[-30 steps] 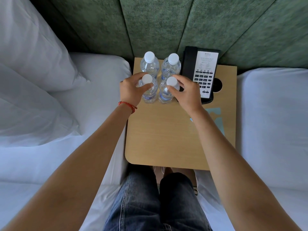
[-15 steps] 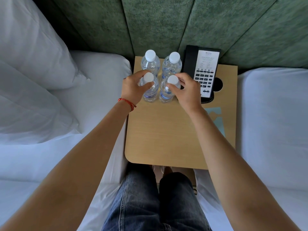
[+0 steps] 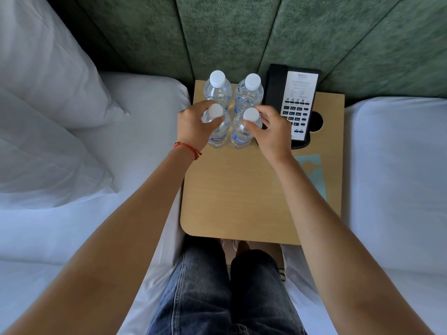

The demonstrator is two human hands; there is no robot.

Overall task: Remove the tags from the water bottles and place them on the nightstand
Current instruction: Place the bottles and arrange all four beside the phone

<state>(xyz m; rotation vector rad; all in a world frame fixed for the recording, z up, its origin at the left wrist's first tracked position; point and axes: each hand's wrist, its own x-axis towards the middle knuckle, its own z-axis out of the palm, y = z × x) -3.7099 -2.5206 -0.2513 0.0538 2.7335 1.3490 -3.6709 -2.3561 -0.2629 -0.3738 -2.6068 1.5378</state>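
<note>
The left grip (image 3: 193,125) curls round the neck of the near-left bottle (image 3: 217,126) and the right grip (image 3: 272,131) round the near-right bottle (image 3: 244,131), just as half a second ago. Four clear, ribbed plastic bottles with round white caps stand in a square at the upper centre of the frame, on the smooth, round-cornered wooden worktop (image 3: 237,189). One glossy black telephone (image 3: 296,105) sits right of them before quilted green panels (image 3: 229,32).

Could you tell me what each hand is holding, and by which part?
Left hand grips the front-left bottle near its neck; right hand grips the front-right bottle likewise.
</note>
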